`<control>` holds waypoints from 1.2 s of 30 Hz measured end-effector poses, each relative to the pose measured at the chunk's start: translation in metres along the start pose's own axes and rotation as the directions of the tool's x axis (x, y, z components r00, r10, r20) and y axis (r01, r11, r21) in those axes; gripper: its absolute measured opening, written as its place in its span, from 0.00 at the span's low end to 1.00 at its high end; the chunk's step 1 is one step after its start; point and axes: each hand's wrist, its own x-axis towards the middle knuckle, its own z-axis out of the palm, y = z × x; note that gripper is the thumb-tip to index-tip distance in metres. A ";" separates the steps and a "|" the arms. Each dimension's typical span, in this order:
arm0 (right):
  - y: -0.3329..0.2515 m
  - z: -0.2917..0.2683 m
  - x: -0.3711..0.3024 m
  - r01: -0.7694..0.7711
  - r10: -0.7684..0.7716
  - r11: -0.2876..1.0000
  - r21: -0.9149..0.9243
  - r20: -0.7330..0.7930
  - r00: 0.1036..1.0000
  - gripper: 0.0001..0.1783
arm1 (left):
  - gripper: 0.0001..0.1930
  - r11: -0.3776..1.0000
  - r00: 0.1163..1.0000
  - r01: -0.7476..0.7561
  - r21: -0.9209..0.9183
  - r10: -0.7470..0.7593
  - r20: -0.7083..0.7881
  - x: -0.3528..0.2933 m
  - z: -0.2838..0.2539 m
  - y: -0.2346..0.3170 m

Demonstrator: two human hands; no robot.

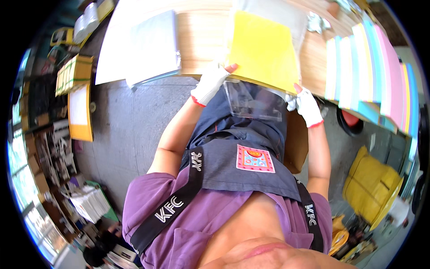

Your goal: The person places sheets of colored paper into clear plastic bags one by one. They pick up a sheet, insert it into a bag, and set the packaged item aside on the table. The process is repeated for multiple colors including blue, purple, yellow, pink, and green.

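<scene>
yellow sheet stack: 1 | clear plastic piece: 1 | white gloves: 2 | apron patch: 1

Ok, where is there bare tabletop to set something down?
The widest bare strip of wood-grain tabletop runs between the pale grey stack and the yellow sheets. A narrower patch separates those sheets from the pastel paper stacks. Crowded: the right end, under those stacks, and the sheets' near edge, by the left hand and right hand.
</scene>
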 end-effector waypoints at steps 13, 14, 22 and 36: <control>-0.019 0.281 0.139 0.110 -0.062 0.990 -0.083 0.444 0.894 0.24 | 0.22 0.964 0.799 -0.169 0.203 0.255 -0.545 -0.090 -0.265 0.032; -0.006 0.300 0.159 0.062 -0.037 0.997 -0.046 0.421 0.906 0.21 | 0.23 0.959 0.791 -0.179 0.221 0.274 -0.547 -0.084 -0.285 0.030; -0.047 0.315 0.133 0.361 -0.064 0.321 -0.876 0.360 0.931 0.36 | 0.34 0.895 0.848 0.065 0.442 0.184 -0.497 -0.093 -0.342 -0.032; -0.175 -0.037 -0.137 -0.229 -0.967 -0.100 -0.968 0.040 0.251 0.07 | 0.37 0.420 0.573 -0.216 0.881 0.785 -0.234 -0.062 -0.156 0.001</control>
